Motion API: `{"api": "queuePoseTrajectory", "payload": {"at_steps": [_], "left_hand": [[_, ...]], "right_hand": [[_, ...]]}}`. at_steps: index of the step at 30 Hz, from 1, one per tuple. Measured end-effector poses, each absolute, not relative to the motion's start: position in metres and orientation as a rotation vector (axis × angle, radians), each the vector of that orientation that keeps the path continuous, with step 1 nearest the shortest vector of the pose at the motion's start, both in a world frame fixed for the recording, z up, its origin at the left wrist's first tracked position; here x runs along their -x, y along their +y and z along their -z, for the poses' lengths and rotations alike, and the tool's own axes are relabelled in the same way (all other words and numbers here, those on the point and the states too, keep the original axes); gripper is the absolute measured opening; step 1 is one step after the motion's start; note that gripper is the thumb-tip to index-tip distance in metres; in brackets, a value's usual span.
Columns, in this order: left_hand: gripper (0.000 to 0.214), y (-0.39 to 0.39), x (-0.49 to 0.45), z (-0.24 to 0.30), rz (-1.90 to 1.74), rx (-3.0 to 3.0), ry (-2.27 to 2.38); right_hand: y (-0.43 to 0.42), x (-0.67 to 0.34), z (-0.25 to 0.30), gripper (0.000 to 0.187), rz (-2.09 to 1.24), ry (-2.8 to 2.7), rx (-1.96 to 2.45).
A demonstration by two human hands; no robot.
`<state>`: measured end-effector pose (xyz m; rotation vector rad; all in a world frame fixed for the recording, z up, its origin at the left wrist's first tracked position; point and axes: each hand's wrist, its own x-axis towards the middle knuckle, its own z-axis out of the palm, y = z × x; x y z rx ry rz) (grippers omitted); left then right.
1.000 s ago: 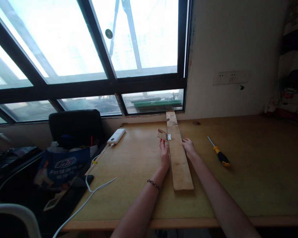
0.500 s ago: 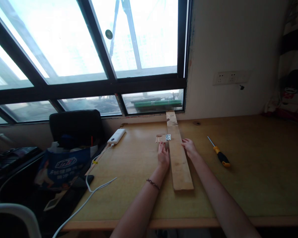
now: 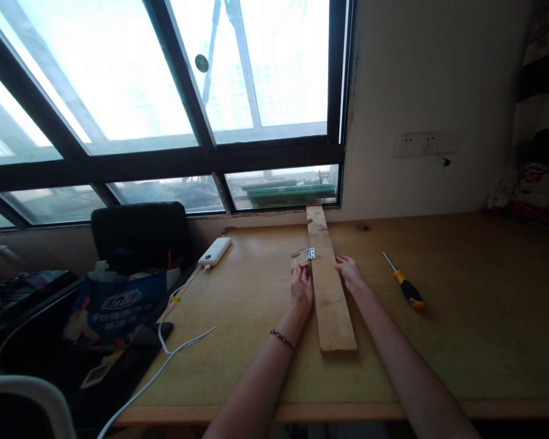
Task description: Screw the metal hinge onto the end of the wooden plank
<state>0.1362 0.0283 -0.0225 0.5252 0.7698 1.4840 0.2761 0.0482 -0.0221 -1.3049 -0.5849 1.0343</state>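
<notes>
"As your two hands flank it, how does the long board point(image 3: 332, 299) look?"

"Pale and plain, with dark knotty marks toward its far end. It lies on the table point(image 3: 462, 335), running from near you toward the window frame point(image 3: 274, 152). A small silver hinge point(image 3: 310, 253) joins a short wooden piece point(image 3: 299, 258) to its left edge."

"And your grip?"

"Your left hand point(image 3: 302, 288) has its fingers against the near side of the short piece; whether they pinch it, I can't tell. Your right hand point(image 3: 350, 274) sets bent fingers to the board's right edge, and I can't tell if they grasp it."

"What differs from half a second ago?"

"The short piece now tilts, where it looked nearly level and reached farther left. Your long board keeps its place."

"Edges and room?"

"The board stops short of the table's near edge, which your forearms cross. Tabletop stretches left from your hand to the white power bank point(image 3: 215, 251) near the left edge. On your right, tabletop separates your hand from the screwdriver point(image 3: 408, 289), its tip pointing far and left."
</notes>
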Motion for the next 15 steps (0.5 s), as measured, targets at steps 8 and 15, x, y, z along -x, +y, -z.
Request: {"api": "queuePoseTrajectory", "payload": {"at_steps": [8,15], "left_hand": [[0.018,0.028,-0.139,0.024,-1.481,-0.376,0.72],[0.017,0.026,-0.145,0.035,-1.404,-0.583,0.859]], "right_hand": [[0.046,-0.275,0.019,0.044,-1.032,-0.567,1.337],[0.041,-0.275,0.015,0.037,-1.058,-0.564,1.399]]}}
